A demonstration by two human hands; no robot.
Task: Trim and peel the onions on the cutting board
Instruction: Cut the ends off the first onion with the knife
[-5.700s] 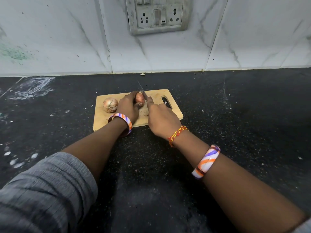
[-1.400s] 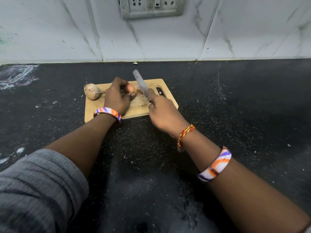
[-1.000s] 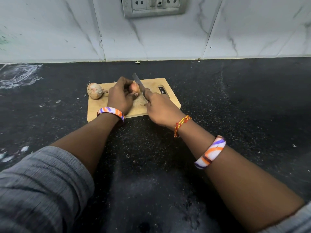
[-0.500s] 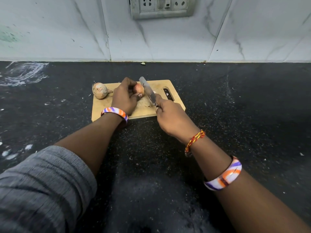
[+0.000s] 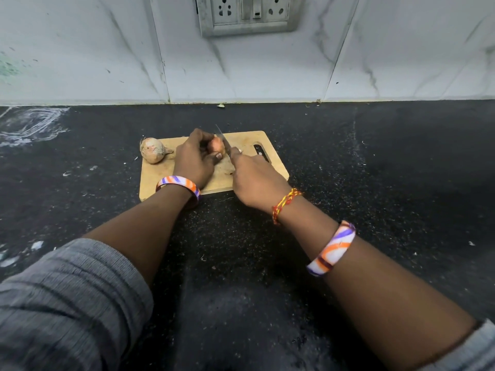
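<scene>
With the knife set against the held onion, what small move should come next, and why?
Probably press the steel knife blade down through the end of the reddish onion. The left hand grips that onion on the wooden cutting board, the right hand holds the knife against it, and its skin is still on. The second papery onion lies untouched.

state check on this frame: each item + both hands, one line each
Left hand: grips the onion on the board.
Reddish onion in the hand: held, knife blade against its right side.
Steel knife: held by the right hand, blade at the onion.
Right hand: grips the knife handle.
Brown unpeeled onion: skin on, lying loose at the board's left edge.
Wooden cutting board: flat on the black counter.
</scene>
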